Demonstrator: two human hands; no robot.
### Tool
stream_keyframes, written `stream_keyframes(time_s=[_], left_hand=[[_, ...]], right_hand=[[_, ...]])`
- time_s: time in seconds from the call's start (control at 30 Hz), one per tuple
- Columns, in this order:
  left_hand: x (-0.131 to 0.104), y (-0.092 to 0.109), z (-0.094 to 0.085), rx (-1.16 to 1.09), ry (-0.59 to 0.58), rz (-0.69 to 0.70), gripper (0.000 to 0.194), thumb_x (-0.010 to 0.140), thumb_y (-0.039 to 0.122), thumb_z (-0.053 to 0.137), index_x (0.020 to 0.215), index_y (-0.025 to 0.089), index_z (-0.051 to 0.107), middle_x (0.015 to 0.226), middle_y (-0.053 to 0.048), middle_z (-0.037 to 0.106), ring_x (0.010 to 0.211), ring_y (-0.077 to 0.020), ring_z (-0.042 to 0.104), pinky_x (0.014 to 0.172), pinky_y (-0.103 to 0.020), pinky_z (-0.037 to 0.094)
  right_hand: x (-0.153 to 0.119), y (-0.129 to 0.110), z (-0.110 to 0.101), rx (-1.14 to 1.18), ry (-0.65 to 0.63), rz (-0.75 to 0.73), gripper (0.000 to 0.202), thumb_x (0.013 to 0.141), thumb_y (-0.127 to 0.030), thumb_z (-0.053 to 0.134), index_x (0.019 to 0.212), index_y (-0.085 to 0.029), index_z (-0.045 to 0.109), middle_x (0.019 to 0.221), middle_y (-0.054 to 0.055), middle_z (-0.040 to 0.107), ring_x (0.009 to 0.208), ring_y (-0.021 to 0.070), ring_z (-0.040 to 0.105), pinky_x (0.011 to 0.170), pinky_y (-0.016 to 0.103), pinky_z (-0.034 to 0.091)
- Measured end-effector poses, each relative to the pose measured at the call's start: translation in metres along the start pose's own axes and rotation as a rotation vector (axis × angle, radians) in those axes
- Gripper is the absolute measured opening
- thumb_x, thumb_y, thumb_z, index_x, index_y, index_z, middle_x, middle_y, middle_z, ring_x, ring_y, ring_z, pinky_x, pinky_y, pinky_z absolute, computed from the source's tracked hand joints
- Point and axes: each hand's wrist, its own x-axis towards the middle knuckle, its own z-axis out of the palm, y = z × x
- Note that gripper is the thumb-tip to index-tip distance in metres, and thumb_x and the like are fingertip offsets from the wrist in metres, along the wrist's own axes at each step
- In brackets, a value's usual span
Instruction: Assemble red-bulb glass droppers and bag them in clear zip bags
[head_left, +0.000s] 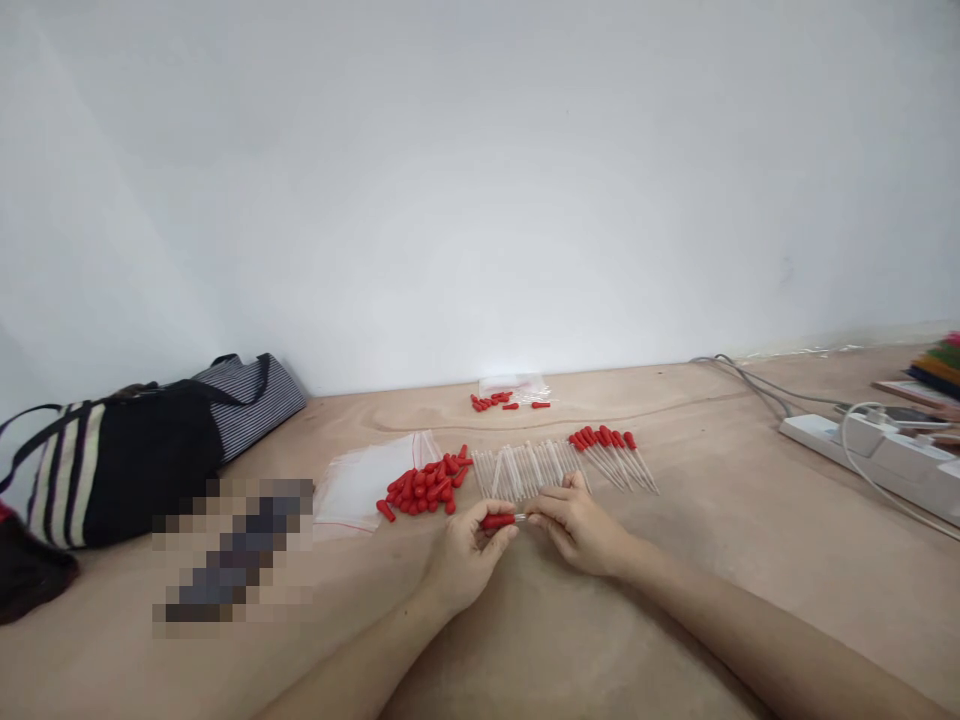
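Black bag (161, 465), pale-striped, far left; power strip (877, 462) far right. Pile of red bulbs (429, 486) beside a row of clear tubes (514, 472). Just nearer than the row: left hand (472, 550) clamped on one red bulb (497, 521), right hand (579, 526) pinching the clear tube (520, 518) at its mouth.

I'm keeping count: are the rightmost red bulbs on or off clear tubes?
On: the red bulbs cover the far ends of clear tubes.
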Motion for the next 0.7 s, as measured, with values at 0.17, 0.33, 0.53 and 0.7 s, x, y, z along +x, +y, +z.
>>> stream_keyframes(time_s=[0.17,0.33,0.53,0.7], left_hand=[[0.004,0.0,-0.006,0.021,-0.033,0.02,0.023,0.071,0.027,0.058,0.092,0.016,0.055,0.08,-0.003,0.063,0.068,-0.0143,0.059,0.062,-0.025,0.049],[0.003,0.005,-0.007,0.227,0.026,0.131,0.017,0.078,0.029,0.048,0.072,0.015,0.056,0.062,0.001,0.056,0.056,-0.0109,0.051,0.052,-0.02,0.041],[0.002,0.011,-0.005,0.303,0.101,0.209,0.016,0.077,0.025,0.047,0.067,0.015,0.055,0.062,0.0,0.056,0.058,-0.012,0.05,0.054,-0.021,0.038],[0.002,0.0,-0.006,0.137,0.006,0.054,0.014,0.076,0.029,0.051,0.079,0.016,0.055,0.067,0.0,0.056,0.06,-0.0121,0.052,0.055,-0.022,0.041]], right_hand=[[-0.002,0.003,-0.004,0.027,0.023,0.042,0.021,0.086,-0.017,0.035,0.089,-0.02,0.056,0.075,0.001,0.06,0.065,0.0115,0.048,0.069,0.028,0.021],[-0.003,0.002,-0.002,0.03,0.037,0.03,0.021,0.086,-0.018,0.036,0.086,-0.019,0.057,0.074,0.002,0.06,0.065,0.0115,0.048,0.07,0.029,0.022],[-0.003,0.002,-0.001,0.01,0.043,0.02,0.02,0.086,-0.017,0.037,0.085,-0.019,0.057,0.075,0.001,0.06,0.064,0.0106,0.048,0.07,0.029,0.023],[-0.003,0.001,-0.006,0.05,-0.018,-0.007,0.02,0.084,-0.015,0.038,0.088,-0.019,0.056,0.078,0.002,0.06,0.07,0.0115,0.051,0.071,0.028,0.028]])
